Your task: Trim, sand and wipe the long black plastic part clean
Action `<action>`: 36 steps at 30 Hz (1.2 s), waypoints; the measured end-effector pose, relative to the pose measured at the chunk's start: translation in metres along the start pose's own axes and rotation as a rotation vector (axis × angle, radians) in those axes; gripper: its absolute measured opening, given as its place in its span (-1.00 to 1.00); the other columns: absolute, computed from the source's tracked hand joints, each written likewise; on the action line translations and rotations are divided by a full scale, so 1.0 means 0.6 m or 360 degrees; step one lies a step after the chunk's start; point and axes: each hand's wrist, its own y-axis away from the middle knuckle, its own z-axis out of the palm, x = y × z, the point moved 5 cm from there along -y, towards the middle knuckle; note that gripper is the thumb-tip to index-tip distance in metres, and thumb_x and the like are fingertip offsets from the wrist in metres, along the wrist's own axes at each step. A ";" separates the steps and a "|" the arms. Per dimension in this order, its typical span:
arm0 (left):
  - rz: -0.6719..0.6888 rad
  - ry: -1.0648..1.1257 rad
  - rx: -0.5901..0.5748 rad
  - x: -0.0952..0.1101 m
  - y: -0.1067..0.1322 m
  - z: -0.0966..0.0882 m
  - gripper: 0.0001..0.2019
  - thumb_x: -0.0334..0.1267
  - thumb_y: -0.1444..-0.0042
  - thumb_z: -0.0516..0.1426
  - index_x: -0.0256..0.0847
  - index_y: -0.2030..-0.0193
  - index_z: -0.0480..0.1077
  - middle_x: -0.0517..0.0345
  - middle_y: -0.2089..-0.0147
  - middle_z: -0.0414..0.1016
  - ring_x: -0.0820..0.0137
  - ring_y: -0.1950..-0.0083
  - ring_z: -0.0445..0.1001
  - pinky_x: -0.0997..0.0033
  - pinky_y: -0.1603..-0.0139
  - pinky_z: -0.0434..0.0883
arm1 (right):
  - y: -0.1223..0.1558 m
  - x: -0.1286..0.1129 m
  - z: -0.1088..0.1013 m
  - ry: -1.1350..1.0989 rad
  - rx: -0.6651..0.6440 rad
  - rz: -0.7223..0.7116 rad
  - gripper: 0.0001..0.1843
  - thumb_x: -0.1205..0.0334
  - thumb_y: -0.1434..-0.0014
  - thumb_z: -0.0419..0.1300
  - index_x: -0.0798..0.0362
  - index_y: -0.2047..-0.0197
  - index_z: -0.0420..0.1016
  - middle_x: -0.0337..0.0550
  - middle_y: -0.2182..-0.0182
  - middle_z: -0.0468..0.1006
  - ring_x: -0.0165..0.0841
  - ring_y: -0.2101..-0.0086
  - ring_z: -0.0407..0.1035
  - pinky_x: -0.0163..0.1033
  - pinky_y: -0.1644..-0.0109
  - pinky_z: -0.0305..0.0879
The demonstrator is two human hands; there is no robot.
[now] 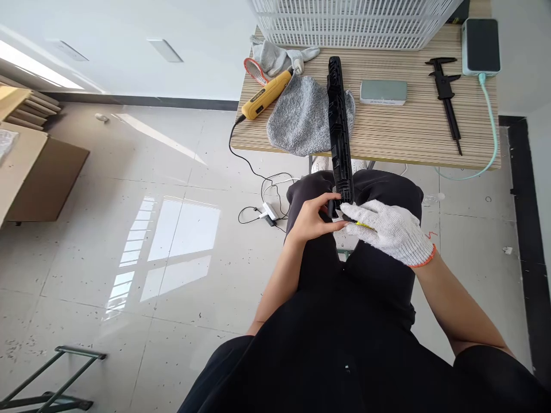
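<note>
A long, narrow black plastic part (338, 126) reaches from the table down towards my lap, its far end over a grey cloth. My bare left hand (310, 219) is closed around its near end, thumb and fingers at the sides. My right hand (390, 230), in a white knit glove with an orange cuff, grips a slim tool with yellow on its handle (365, 225). The fingers hide most of this tool, and its kind cannot be made out. Its front end is close to the part's near end, between both hands.
On the table (400, 135) lie a yellow corded power tool (267, 94), grey cloth (297, 117), a glove (275, 57), a grey-green block (383, 92), black calipers (445, 94) and a cabled device (481, 46). A white basket (357, 26) stands behind. A power strip (270, 211) lies below.
</note>
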 end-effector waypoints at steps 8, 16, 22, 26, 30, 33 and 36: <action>-0.0014 -0.0035 0.0021 -0.002 0.006 -0.001 -0.45 -0.01 0.00 0.42 -0.18 -0.12 0.53 -0.03 -0.05 0.67 0.26 0.07 0.64 0.34 0.13 0.55 | -0.022 0.000 -0.020 0.0119 -0.0221 -0.0090 -0.48 -0.12 -0.51 0.01 -0.15 -0.35 0.53 -0.07 0.09 0.69 -0.37 0.39 0.46 -0.23 0.42 0.11; -0.0008 -0.0043 0.0018 0.002 0.007 0.000 -0.44 0.05 -0.01 0.39 -0.17 -0.11 0.53 0.02 0.04 0.66 0.32 0.17 0.59 0.36 0.18 0.53 | -0.031 0.001 -0.023 0.0091 -0.0383 -0.0078 -0.44 -0.13 -0.53 -0.06 -0.12 -0.36 0.52 -0.02 0.06 0.68 -0.32 0.36 0.49 -0.20 0.40 0.12; -0.0019 -0.0006 0.0012 0.001 0.006 -0.001 -0.35 0.22 -0.01 0.37 -0.19 -0.11 0.53 0.00 0.08 0.66 0.27 0.15 0.60 0.33 0.17 0.53 | -0.027 0.000 -0.018 0.0095 -0.0290 -0.0066 -0.45 -0.15 -0.52 -0.03 -0.14 -0.35 0.52 -0.06 0.08 0.69 -0.37 0.40 0.46 -0.22 0.41 0.14; -0.0021 0.0018 0.0009 -0.001 0.007 -0.003 -0.33 0.26 -0.02 0.35 -0.21 -0.11 0.53 -0.02 0.09 0.66 0.23 0.11 0.62 0.31 0.16 0.53 | -0.025 0.002 -0.012 0.0048 -0.0292 -0.0057 -0.45 -0.14 -0.51 -0.04 -0.20 -0.40 0.46 -0.06 0.11 0.68 -0.36 0.40 0.43 -0.21 0.41 0.06; -0.0044 0.0053 0.0024 -0.004 0.007 -0.003 -0.32 0.29 0.00 0.35 -0.19 -0.10 0.54 -0.03 0.07 0.66 0.19 0.07 0.63 0.28 0.11 0.55 | -0.025 0.001 -0.012 0.0078 -0.0245 -0.0070 -0.45 -0.13 -0.51 -0.03 -0.19 -0.38 0.49 -0.05 0.11 0.68 -0.35 0.39 0.43 -0.22 0.39 0.06; -0.0078 0.0067 0.0022 -0.007 0.007 -0.003 -0.31 0.31 0.01 0.35 -0.17 -0.09 0.54 -0.02 0.09 0.65 0.17 0.05 0.63 0.25 0.08 0.56 | -0.025 -0.001 -0.012 0.0078 -0.0224 -0.0082 -0.45 -0.14 -0.51 -0.03 -0.18 -0.37 0.51 -0.05 0.11 0.68 -0.36 0.40 0.43 -0.22 0.38 0.08; -0.0073 0.0069 0.0026 -0.007 0.007 -0.003 -0.31 0.31 0.01 0.35 -0.17 -0.10 0.54 0.00 0.12 0.65 0.19 0.07 0.63 0.24 0.07 0.56 | -0.025 -0.002 -0.013 0.0089 -0.0200 -0.0096 -0.45 -0.15 -0.51 -0.03 -0.17 -0.36 0.52 -0.06 0.11 0.68 -0.35 0.39 0.45 -0.22 0.38 0.11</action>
